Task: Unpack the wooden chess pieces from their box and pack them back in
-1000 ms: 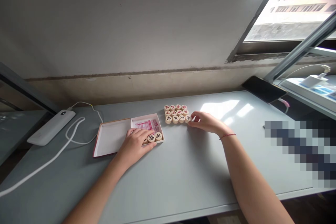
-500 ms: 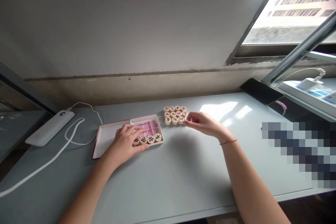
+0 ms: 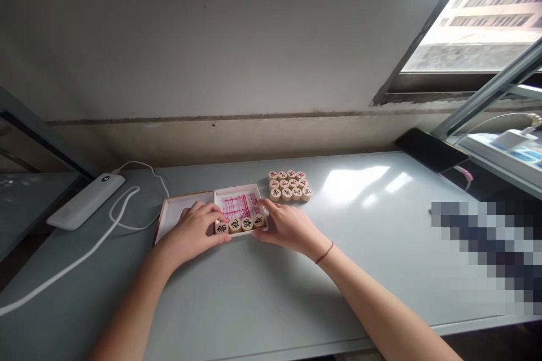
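Note:
A shallow box (image 3: 234, 189) with its lid side (image 3: 180, 206) folded open lies on the desk. Inside, a row of round wooden xiangqi pieces (image 3: 247, 224) with black characters stands along the front wall, and a pink-lined sheet (image 3: 241, 204) covers the bottom. My left hand (image 3: 192, 234) is closed around the row's left end, fingertips behind the leftmost piece and thumb at the front wall. At the box's right front corner, my right hand (image 3: 288, 225) is open, index finger and thumb apart beside the row's right end. Whether it touches the pieces is hard to tell.
Several more xiangqi pieces (image 3: 290, 185), mostly red-lettered, form a block of rows right of the box. A white power bank (image 3: 87, 200) with a white cable (image 3: 76, 268) lies left. A dark phone-like slab (image 3: 432, 149) leans at the back right, near a frame post.
My right hand has moved left and down from the block of pieces to the box's right corner. The nearest row of that block now shows in full. My left hand stays at the box.

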Motion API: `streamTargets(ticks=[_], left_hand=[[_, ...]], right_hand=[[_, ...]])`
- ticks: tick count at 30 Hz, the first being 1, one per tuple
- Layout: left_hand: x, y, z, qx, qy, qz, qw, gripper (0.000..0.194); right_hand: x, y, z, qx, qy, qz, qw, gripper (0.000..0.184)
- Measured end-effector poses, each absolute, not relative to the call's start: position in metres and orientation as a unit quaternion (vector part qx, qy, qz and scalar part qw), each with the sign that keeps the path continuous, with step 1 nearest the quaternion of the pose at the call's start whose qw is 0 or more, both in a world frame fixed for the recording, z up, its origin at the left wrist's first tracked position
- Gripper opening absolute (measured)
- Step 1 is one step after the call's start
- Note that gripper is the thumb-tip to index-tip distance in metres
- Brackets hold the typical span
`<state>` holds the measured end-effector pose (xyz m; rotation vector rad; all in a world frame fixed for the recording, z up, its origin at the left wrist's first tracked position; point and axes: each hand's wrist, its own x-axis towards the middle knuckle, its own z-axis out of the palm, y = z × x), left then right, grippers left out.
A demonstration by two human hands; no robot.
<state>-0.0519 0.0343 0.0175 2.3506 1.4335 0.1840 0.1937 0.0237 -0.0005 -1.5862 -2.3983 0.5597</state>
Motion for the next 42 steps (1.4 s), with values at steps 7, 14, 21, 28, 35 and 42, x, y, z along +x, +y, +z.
streamTargets(ticks=[7, 14, 21, 28, 35, 42], left_hand=[[-0.038, 0.031, 0.021, 0.850, 0.449, 0.214, 0.172, 0.029], [-0.022, 0.018, 0.022, 0.849, 0.404, 0.264, 0.215, 0.030], [-0.019, 0.014, 0.021, 0.871, 0.360, 0.272, 0.196, 0.027], [-0.027, 0.021, 0.020, 0.864, 0.408, 0.242, 0.170, 0.035], [-0.053, 0.032, 0.016, 0.862, 0.471, 0.116, 0.143, 0.033], [-0.056, 0.032, 0.008, 0.854, 0.491, 0.086, 0.147, 0.027]], right_hand=[[0.189, 0.016, 0.011, -0.499, -0.808, 0.194, 0.245, 0.055], [0.181, 0.009, 0.016, -0.408, -0.768, 0.384, 0.309, 0.015], [0.180, 0.010, 0.013, -0.412, -0.725, 0.456, 0.309, 0.017], [0.199, 0.019, 0.020, -0.478, -0.719, 0.427, 0.270, 0.025], [0.230, 0.035, 0.012, -0.594, -0.701, 0.369, 0.137, 0.031], [0.228, 0.038, 0.003, -0.650, -0.686, 0.306, 0.116, 0.034]])
